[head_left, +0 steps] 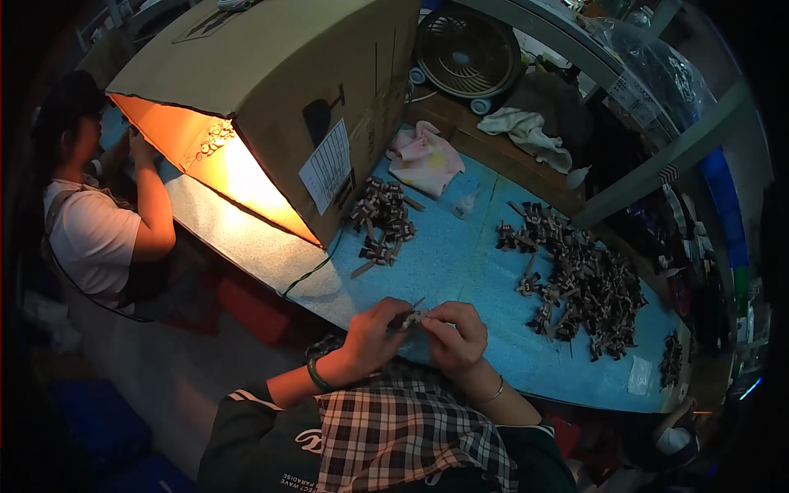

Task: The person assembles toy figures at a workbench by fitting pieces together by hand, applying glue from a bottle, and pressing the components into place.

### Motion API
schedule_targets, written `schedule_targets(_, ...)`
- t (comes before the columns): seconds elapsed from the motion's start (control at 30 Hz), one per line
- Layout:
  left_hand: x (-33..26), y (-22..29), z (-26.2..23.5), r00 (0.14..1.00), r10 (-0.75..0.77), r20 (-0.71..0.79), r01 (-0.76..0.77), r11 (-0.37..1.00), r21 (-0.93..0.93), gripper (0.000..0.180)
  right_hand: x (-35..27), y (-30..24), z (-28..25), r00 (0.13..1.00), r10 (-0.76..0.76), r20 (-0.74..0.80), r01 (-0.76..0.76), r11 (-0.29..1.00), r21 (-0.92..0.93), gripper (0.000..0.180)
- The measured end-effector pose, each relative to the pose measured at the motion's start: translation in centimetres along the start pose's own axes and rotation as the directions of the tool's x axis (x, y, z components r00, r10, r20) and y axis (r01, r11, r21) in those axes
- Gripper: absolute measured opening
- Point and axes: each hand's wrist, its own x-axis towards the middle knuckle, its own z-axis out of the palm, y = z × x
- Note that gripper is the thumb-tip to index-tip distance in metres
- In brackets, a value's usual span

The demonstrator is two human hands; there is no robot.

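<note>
My left hand (374,337) is closed on a small brown-and-pale piece (411,319) with a thin stick-like part poking up from it. Fingertips of my right hand (457,335) pinch the other side of the same piece; fine detail is too small to make out. Both hands are held close together over the near edge of the blue tabletop (444,263). Beyond them lies a pile of similar small brown-and-pale pieces (382,215). A much larger heap of such pieces (588,279) spreads to the right.
A big cardboard box (329,107), lit inside, stands at left. A person (107,205) works beside it. A pink cloth (425,158), a small clear bottle (465,203), a fan (467,51) and a metal post (657,164) are at the back. A plastic bag (640,375) lies right.
</note>
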Motion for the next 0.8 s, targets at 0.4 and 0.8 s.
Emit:
schedule_targets(0.4,0.6,-0.4,1.4,0.999,0.037,0.025,-0.037,0.999,-0.015,0.031,-1.2,1.0,-0.8,0.985,-0.164,0.058,0.168,0.983,-0.079,0.024)
schedule_targets(0.8,0.1,-0.8,2.0,0.999,0.042,0.016,-0.042,0.998,0.044,0.03,-1.4,1.3,-1.3,0.98,-0.165,0.115,0.175,0.981,-0.084,0.023)
